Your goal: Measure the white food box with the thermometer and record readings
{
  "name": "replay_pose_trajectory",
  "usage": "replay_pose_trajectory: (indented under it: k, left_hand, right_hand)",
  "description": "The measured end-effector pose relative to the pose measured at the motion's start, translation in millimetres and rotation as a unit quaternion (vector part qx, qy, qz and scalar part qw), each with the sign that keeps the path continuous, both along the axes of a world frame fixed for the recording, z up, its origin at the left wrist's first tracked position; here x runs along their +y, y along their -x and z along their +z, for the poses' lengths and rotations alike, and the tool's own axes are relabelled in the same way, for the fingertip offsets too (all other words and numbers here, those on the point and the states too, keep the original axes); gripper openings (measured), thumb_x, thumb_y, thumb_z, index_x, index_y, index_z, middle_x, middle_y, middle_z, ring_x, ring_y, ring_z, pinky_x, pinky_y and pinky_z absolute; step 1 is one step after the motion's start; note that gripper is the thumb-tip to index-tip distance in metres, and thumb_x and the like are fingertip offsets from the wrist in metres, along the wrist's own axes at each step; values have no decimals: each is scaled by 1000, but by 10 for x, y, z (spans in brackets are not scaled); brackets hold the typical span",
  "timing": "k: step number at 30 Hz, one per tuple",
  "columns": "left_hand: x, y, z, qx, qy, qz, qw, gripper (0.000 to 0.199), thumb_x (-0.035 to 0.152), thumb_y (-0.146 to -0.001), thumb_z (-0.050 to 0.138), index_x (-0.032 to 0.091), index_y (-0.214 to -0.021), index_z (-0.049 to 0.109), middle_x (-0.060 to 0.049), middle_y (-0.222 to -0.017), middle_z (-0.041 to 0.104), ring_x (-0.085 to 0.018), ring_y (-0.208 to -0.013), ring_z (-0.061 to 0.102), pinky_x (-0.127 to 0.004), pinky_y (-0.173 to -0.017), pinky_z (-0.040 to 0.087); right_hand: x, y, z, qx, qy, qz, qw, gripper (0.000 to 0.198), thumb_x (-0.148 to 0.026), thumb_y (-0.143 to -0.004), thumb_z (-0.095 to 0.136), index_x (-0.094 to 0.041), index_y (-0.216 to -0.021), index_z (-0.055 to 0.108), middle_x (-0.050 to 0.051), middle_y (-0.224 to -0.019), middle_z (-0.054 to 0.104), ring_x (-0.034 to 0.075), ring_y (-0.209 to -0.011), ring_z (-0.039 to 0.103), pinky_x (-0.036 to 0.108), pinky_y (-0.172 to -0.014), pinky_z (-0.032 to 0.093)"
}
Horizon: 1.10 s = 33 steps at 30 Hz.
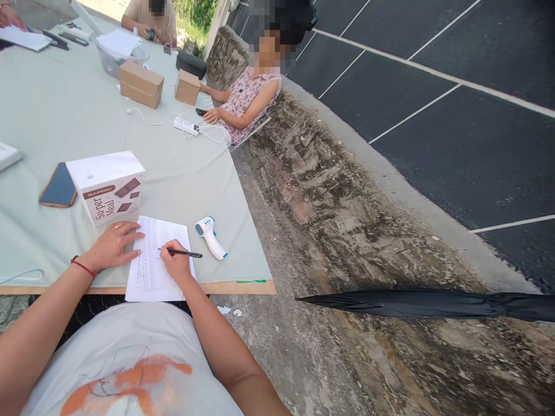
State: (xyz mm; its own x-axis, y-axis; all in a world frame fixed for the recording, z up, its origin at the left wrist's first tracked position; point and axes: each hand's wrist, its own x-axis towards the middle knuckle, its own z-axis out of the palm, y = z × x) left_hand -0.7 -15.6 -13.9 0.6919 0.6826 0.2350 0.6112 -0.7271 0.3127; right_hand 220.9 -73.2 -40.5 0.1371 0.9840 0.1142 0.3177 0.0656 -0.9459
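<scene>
My right hand [176, 263] is closed around a black pen [188, 253], its tip at the middle of a sheet of paper [150, 283]. Rows of handwriting fill the sheet's left part, and fainter lines show on the right. Fingers spread, my left hand [113, 247] lies flat with its fingertips on the paper's left edge. Just beyond that hand stands a white "Super Meal" box [115, 188]. To the right of the paper lies a white and blue infrared thermometer [211, 238].
A phone [59, 186] lies left of the box. Farther back are a power strip [186, 126], two cardboard boxes [141, 85] and a plastic tub [108, 60] holding papers. Other people sit around the table [186, 179]. A folded black umbrella [411, 304] juts in from the right.
</scene>
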Motion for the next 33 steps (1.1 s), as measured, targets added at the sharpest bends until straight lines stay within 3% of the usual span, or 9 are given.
replay_pose_trajectory:
  k: [13, 19, 25, 29, 33]
  left_hand:
    - [3, -3, 11, -4, 4, 1, 1000, 48, 54, -92, 48, 21, -121, 68, -16, -130, 61, -33, -119, 57, -53, -99, 45]
    - [6, -3, 3, -3, -9, 1, 1000, 46, 53, -91, 50, 21, -120, 68, -15, -129, 62, -33, -116, 59, -52, -97, 47]
    - [-21, 18, 8, -80, -78, 37, 993, 32, 39, -94, 51, 19, -114, 66, -14, -115, 66, -28, -103, 63, -45, -88, 52]
    - [-18, 98, -12, -169, -216, 160, 948, 24, 28, -85, 63, 21, -107, 60, -11, -102, 63, -28, -93, 61, -45, -81, 50]
    - [-13, 182, 18, -271, -319, 246, 874, 47, 29, -76, 73, 22, -116, 50, -13, -112, 51, -33, -109, 54, -54, -90, 47]
  right_hand:
    - [-10, -3, -32, -10, -11, -25, 1000, 16, -39, -78, 49, -24, -71, 52, -3, -64, 57, 16, -61, 53, 30, -64, 46]
    - [-12, -31, -55, -21, -82, -70, 994, 26, -40, -92, 44, -21, -97, 61, 5, -94, 66, 19, -91, 62, 33, -84, 51]
    - [82, -162, -129, -185, -144, -18, 972, 40, -23, -95, 36, -16, -129, 56, 14, -117, 62, 23, -109, 58, 39, -96, 49]
    - [188, -331, -111, -305, -133, -14, 943, 48, -16, -95, 33, -14, -140, 49, 17, -128, 58, 27, -118, 53, 44, -101, 45]
    - [230, -404, -149, -372, -92, -16, 923, 55, -4, -90, 30, -13, -138, 53, 18, -129, 57, 27, -115, 53, 44, -101, 43]
